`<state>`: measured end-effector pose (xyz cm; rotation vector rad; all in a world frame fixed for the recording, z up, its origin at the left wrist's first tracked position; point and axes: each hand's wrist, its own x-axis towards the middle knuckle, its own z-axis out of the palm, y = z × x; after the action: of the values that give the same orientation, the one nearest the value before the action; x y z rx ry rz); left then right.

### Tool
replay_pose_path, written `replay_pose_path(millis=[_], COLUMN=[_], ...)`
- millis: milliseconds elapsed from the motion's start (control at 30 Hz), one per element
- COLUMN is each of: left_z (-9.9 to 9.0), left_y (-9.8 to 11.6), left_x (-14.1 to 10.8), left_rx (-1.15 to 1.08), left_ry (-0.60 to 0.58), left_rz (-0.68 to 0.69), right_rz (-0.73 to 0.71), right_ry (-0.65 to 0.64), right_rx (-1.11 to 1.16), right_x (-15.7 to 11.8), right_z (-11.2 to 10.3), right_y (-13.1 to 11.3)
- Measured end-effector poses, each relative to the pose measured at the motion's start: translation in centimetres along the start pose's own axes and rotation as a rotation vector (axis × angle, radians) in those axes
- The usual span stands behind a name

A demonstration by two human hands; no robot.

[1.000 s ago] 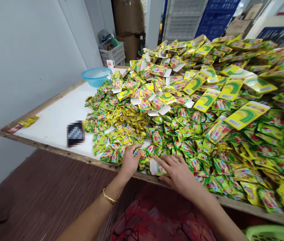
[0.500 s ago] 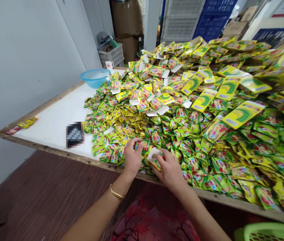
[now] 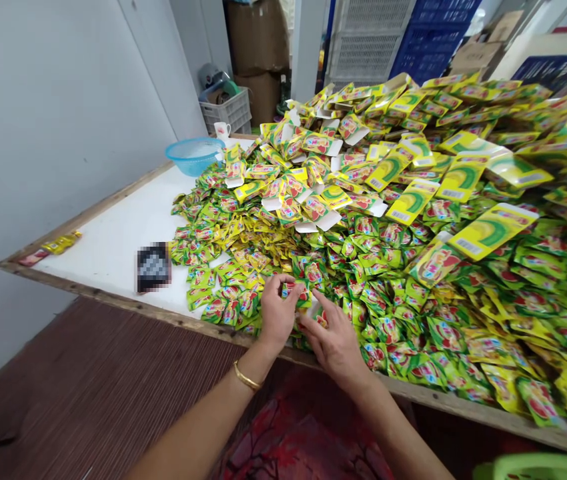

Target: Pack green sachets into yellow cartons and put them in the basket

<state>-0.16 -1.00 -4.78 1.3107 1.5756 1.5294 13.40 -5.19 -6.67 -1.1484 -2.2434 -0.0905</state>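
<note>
Near the front edge of the table, my left hand (image 3: 277,312) pinches a small green and red packet (image 3: 293,291) between thumb and fingers. Close on its right, my right hand (image 3: 334,337) is curled around a small open carton (image 3: 315,311), whose white inner flap shows between the fingers. The packet is at the carton's open end. Many green and yellow packets (image 3: 373,293) lie around both hands. Behind them, yellow cartons (image 3: 413,200) are heaped on the packets.
A blue basket (image 3: 194,157) and a white mug (image 3: 222,129) stand at the back left. A blurred dark object (image 3: 154,267) lies on the white tabletop (image 3: 108,247). Yellow packets (image 3: 61,243) lie in the left corner. A green basket (image 3: 543,467) is at the lower right.
My left hand has moved slightly right with its packet, nearer the carton. My right hand's fingers have shifted over the carton, covering more of it. The view has shifted slightly.
</note>
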Motion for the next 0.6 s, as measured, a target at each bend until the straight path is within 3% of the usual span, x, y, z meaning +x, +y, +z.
replay_pose_path(millis=[167, 300, 467, 600], left_z=[0.3, -0.2, -0.5, 0.0], left_y=[0.2, 0.0, 0.4, 1.3], left_x=[-0.6, -0.9, -0.3, 0.0], left_rx=[0.084, 0.12, 0.188, 0.198], left_ry=[-0.069, -0.099, -0.188, -0.174], left_rz=[0.081, 0.046, 0.064, 0.113], right_rz=[0.043, 0.093, 0.162, 0.184], right_ry=[0.059, 0.12, 0.126, 0.094], right_rx=[0.045, 0.137, 0.151, 0.106], right_x=[-0.1, -0.2, -0.2, -0.4], right_z=[0.0, 0.3, 0.5, 0.8], right_y=[-0.2, -0.1, 0.0, 0.0])
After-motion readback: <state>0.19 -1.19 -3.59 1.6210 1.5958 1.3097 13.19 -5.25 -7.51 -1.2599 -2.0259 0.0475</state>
